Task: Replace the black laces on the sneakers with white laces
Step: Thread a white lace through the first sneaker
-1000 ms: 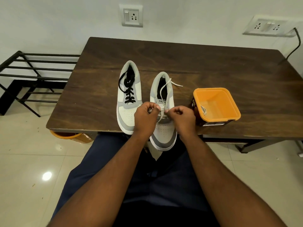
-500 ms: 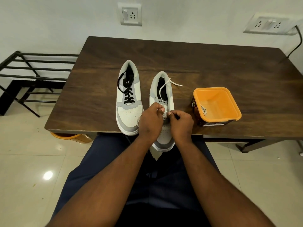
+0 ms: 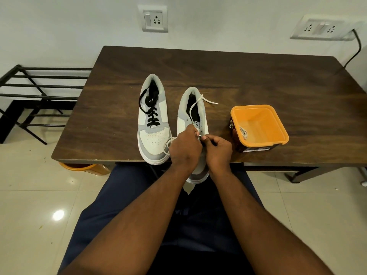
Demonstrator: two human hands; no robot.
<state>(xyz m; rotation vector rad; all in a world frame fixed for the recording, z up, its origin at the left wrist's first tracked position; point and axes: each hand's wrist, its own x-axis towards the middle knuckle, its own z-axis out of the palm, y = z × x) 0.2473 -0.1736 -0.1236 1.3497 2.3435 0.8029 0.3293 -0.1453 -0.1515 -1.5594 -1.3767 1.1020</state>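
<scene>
Two hands, one eyelet

Both the left hand (image 3: 185,148) and right hand (image 3: 218,151) pinch the white lace (image 3: 191,109) low on the right sneaker (image 3: 193,116), grip closed. Its toe overhangs the counter (image 3: 238,76); a hard tug might tip it.

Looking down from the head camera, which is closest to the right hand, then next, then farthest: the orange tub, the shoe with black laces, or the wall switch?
From the right hand:
1. Orange tub, just to its right on the table.
2. Shoe with black laces, to its left, past the other shoe.
3. Wall switch, up on the wall behind the table.
</scene>
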